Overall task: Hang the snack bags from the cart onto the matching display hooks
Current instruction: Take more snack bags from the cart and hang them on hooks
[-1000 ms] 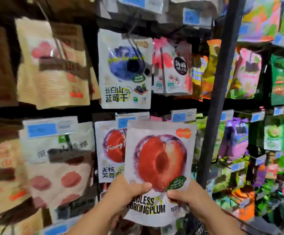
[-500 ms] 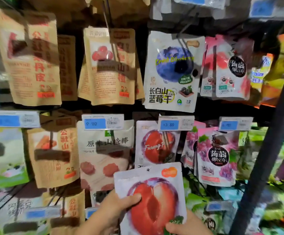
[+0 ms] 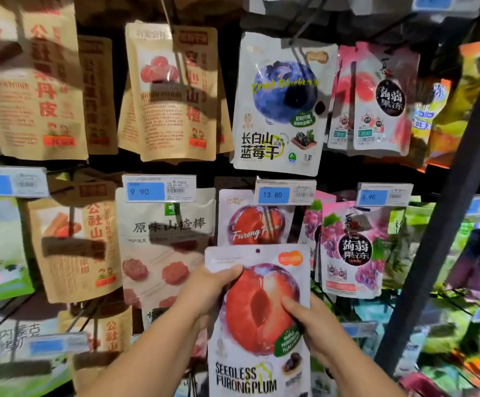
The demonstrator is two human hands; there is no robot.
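step: my plum bag (image 3: 258,310) sits under its hung twins (image 3: 244,224);
grip: left hand (image 3: 207,293), right hand (image 3: 316,325) both pinching it;
next: lift, slip hole (image 3: 257,250) onto hook (image 3: 270,224)

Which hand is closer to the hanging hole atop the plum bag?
Left hand: it grips just below-left of the hanging hole; right hand holds the plum bag lower down.

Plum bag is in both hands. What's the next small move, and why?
Probably lift the seedless plum bag straight up: the left hand and right hand grip it, and its hang hole sits just below the matching hanging Furong plum bag under the 13.80 tag.
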